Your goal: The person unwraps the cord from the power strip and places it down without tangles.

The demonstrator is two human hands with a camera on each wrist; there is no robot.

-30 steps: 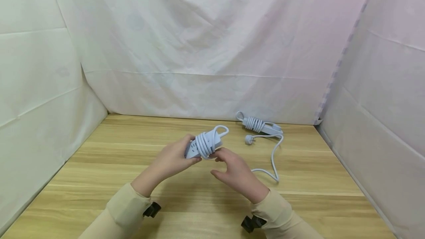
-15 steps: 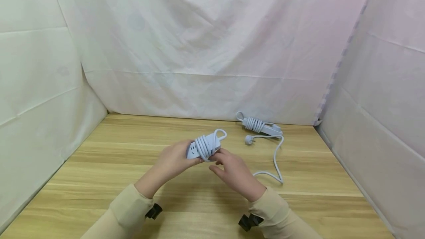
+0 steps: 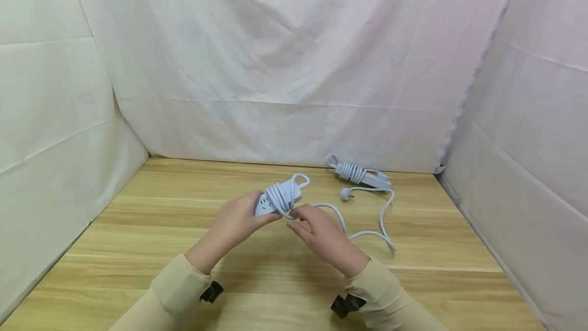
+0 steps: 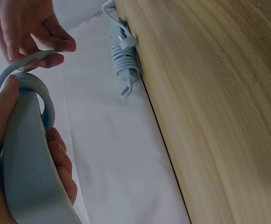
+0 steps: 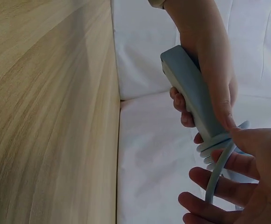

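My left hand (image 3: 236, 216) grips a white power strip (image 3: 263, 205) by one end, raised over the table and tilted. Several turns of its cord (image 3: 277, 197) wrap the other end, where a small loop sticks out. Close beside these turns, my right hand (image 3: 328, 239) pinches the cord; in the right wrist view the cord (image 5: 215, 179) runs under the thumb and across the fingers. Behind the right hand the loose length curves over the table to a plug (image 3: 345, 194). The left wrist view shows the strip's smooth back (image 4: 32, 154) in my left palm.
A second white power strip (image 3: 374, 181), its cord wound round it, lies at the table's back right near the white cloth wall (image 3: 275, 132). Cloth also hangs on the left and right sides. The wooden table (image 3: 151, 208) spreads around the hands.
The held strip dips, then rises slightly leftward. A curve of loose cord now shows behind my right hand, and the cord on the table shifts a little right.
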